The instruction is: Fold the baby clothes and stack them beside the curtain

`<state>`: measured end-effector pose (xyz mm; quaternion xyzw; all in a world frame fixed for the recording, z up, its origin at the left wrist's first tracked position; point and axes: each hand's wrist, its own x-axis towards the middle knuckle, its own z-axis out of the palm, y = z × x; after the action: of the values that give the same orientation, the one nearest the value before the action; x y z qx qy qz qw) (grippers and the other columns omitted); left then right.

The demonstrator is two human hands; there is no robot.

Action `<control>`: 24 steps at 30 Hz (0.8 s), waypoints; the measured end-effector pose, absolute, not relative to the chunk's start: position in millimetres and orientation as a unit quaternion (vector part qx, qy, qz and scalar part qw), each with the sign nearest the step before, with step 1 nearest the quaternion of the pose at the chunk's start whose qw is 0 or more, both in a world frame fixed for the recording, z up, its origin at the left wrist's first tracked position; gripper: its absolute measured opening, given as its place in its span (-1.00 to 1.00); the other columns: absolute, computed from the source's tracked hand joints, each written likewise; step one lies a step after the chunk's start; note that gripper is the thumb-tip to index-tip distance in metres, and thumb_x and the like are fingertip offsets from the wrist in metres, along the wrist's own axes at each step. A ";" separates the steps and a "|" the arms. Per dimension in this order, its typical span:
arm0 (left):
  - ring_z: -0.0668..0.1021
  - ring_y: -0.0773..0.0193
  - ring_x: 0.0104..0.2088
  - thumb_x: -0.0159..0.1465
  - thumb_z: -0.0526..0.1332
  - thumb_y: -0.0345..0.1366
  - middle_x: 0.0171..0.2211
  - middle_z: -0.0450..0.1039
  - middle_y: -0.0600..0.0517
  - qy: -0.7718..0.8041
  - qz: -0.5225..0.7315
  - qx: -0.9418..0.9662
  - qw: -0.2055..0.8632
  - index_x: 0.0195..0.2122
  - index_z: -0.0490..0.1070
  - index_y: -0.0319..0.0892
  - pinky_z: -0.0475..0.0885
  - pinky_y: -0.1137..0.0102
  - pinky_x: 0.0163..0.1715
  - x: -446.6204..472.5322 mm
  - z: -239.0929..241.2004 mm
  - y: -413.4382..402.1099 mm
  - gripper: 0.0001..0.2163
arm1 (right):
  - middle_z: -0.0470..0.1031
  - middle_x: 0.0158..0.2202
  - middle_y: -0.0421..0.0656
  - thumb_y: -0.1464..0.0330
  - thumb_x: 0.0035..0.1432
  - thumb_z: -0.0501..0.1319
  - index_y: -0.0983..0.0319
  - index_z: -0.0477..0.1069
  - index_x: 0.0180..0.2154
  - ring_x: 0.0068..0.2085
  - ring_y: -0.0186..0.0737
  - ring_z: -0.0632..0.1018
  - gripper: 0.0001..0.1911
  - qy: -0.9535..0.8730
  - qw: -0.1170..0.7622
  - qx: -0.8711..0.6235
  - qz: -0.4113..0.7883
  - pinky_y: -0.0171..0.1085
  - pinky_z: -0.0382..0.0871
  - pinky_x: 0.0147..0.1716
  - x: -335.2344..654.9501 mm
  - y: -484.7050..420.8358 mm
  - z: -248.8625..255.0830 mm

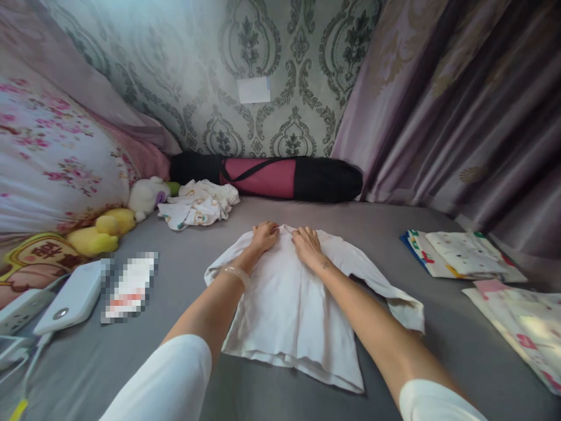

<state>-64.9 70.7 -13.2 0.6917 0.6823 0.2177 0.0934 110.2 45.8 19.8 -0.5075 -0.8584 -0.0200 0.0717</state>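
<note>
grey bed point(377, 222): fills lower frame, bears everything | white shirt point(284, 304): centre frame, spread flat, 2 sleeves out, likely so the cloth lies smooth | arms: both stretched forward, converging | left hand point(265, 234), right hand point(307, 244): palms down at collar, seemingly pinning it | fingers: right's together, flat; left's curled, grip unclear

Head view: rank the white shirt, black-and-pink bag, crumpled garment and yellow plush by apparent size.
1. white shirt, largest, though nearest the camera
2. black-and-pink bag
3. crumpled garment and yellow plush: they look about alike, so not ranked
</note>
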 end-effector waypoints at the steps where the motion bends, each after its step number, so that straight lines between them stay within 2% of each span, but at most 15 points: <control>1: 0.47 0.10 0.01 0.32 0.02 -0.25 -0.08 0.53 -0.05 0.681 0.221 0.692 0.094 -0.08 0.50 -0.10 0.22 0.21 0.01 -65.5 -14.1 71.2 -0.71 | 0.45 -0.05 0.03 0.42 0.34 -0.06 0.24 0.44 -0.06 0.01 -0.01 0.36 -0.68 -0.851 0.075 -0.519 -0.017 -0.15 0.12 -0.07 108.3 46.1 16.5; 5: 0.47 0.10 0.01 0.33 0.01 -0.27 -0.09 0.53 -0.05 0.685 0.230 0.685 0.092 -0.10 0.50 -0.10 0.22 0.21 0.00 -66.8 -19.1 75.3 -0.72 | 0.46 -0.03 0.03 0.37 0.35 -0.05 0.24 0.42 -0.04 0.02 -0.04 0.39 -0.68 -0.838 0.074 -0.541 0.001 -0.17 0.15 -0.05 111.7 46.5 15.0; 12: 0.45 0.10 0.01 0.36 -0.01 -0.26 -0.09 0.50 -0.06 0.694 0.208 0.685 0.071 -0.08 0.42 -0.11 0.19 0.21 -0.01 -63.7 -18.7 71.9 -0.75 | 0.52 -0.05 0.04 0.36 0.29 0.02 0.27 0.47 -0.10 0.01 -0.05 0.47 -0.70 -0.803 0.021 -0.589 0.085 -0.19 0.22 -0.04 115.8 45.4 36.1; 15: 0.41 0.07 0.02 0.37 -0.03 -0.26 -0.05 0.44 -0.11 0.693 0.173 0.699 0.021 -0.03 0.36 -0.13 0.18 0.19 0.00 -57.7 -12.9 63.8 -0.75 | 0.48 0.00 0.03 0.37 0.26 0.07 0.28 0.42 -0.03 0.04 -0.07 0.45 -0.70 -0.783 0.064 -0.612 0.089 -0.21 0.24 -0.01 111.4 44.5 32.6; 20: 0.34 -0.02 0.05 0.37 -0.04 -0.31 0.01 0.34 -0.19 0.681 0.137 0.716 -0.067 0.01 0.35 -0.15 0.18 0.15 0.01 -49.9 -4.6 55.1 -0.72 | 0.40 0.08 0.00 0.40 0.25 0.13 0.28 0.32 0.09 0.00 -0.21 0.47 -0.63 -0.808 0.164 -0.545 0.152 -0.29 0.27 0.02 129.7 41.2 31.5; 24: 0.40 0.05 0.00 0.39 -0.08 -0.34 -0.03 0.40 -0.16 0.668 0.105 0.736 -0.030 0.00 0.37 -0.18 0.24 0.22 -0.01 -56.0 0.3 58.4 -0.71 | 0.47 0.00 -0.06 0.37 0.24 0.14 0.23 0.38 0.01 -0.09 -0.26 0.51 -0.70 -0.790 0.242 -0.535 0.178 -0.28 0.32 -0.03 201.7 21.4 48.9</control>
<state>-56.0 58.4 0.3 0.7359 0.6683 0.1047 -0.0299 201.7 21.4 48.9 -0.5346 -0.7899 0.1782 0.2418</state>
